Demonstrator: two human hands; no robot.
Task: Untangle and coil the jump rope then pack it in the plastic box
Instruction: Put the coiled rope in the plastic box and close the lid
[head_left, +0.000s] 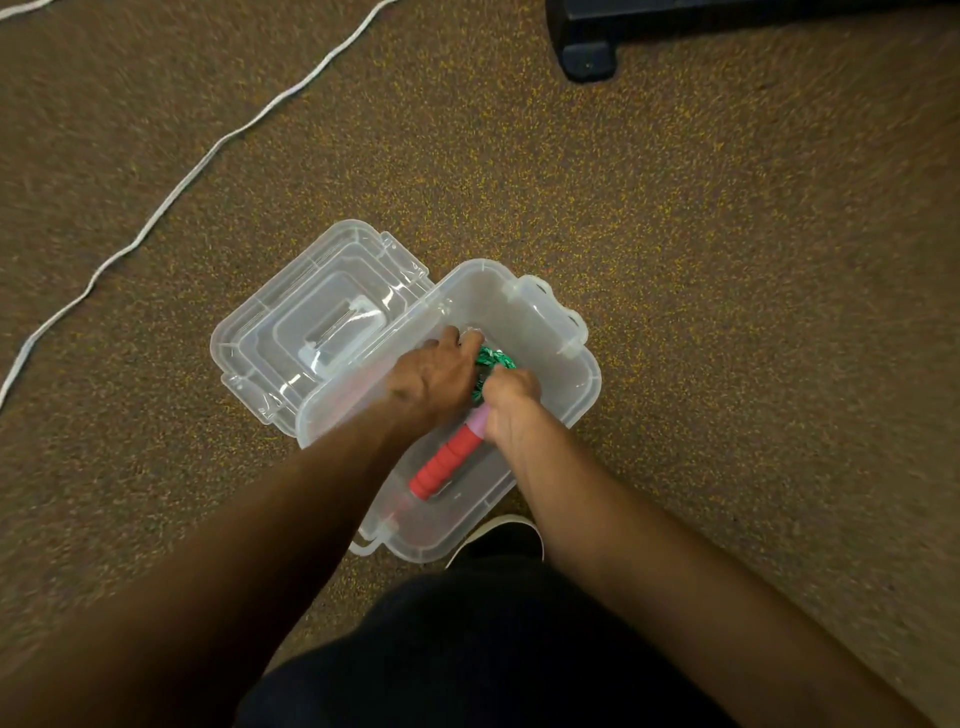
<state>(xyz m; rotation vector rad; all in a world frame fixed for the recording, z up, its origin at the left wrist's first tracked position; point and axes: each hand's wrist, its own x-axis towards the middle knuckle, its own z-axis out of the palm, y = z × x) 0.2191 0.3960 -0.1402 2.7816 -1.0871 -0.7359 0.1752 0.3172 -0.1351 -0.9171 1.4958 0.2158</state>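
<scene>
1. The speckled brown carpet floor (675, 260) carries everything. A white cord (171, 197) snakes across it at left, and a dark furniture foot (587, 57) stands at top right.
2. The clear plastic box (582, 374) sits open, its lid (291, 312) laid back to the left and not yet closed.
3. The left hand (431, 379) and right hand (511, 410) reach inside, fingers curled round the coil.
4. The green jump rope (493, 358) looks coiled and lies in the box, so packing seems nearly done.
5. Its red handle (447, 462) rests on the box bottom.

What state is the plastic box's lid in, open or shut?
Open. The lid lies swung back on the carpet beside the box, while the left hand and right hand hold the jump rope inside it.
</scene>
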